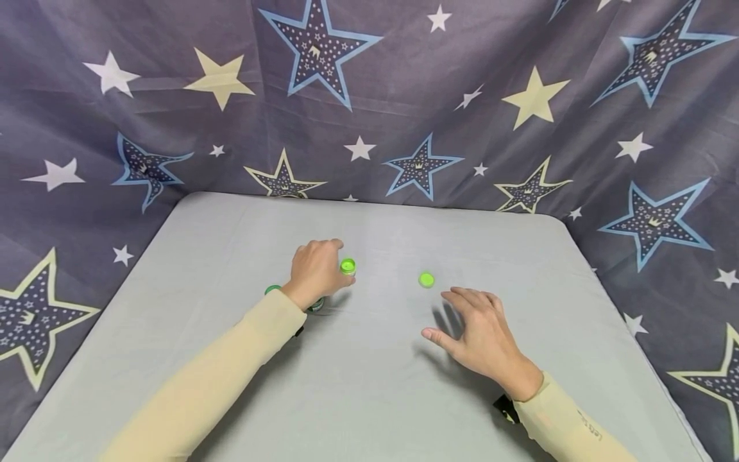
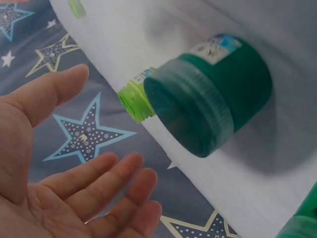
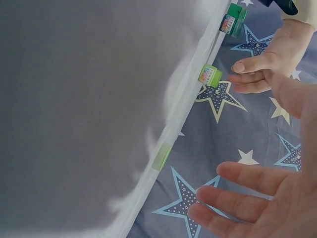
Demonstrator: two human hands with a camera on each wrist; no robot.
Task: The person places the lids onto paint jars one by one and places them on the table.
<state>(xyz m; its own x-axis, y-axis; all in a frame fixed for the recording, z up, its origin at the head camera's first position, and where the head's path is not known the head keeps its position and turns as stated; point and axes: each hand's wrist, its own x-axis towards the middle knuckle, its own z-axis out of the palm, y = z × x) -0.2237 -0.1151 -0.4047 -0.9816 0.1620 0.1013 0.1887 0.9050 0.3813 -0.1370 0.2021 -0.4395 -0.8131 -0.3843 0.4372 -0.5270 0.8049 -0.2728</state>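
Note:
My left hand (image 1: 317, 269) is beside a small light green jar (image 1: 348, 267), with thumb and fingers spread. In the right wrist view a gap shows between those fingertips and the jar (image 3: 210, 76). The jar's mouth is uncovered, its threaded rim showing in the left wrist view. A dark green jar (image 2: 233, 84) stands under my left wrist, mostly hidden in the head view. My right hand (image 1: 482, 330) hovers above the table with fingers apart, holding nothing. A light green lid (image 1: 426, 280) lies just beyond its fingertips.
A dark green round thing (image 1: 272, 289), partly covered by the left sleeve, sits left of the dark green jar. Everything rests on a pale cloth-covered table (image 1: 381, 398). A dark curtain (image 1: 392, 83) with stars hangs behind and along both sides.

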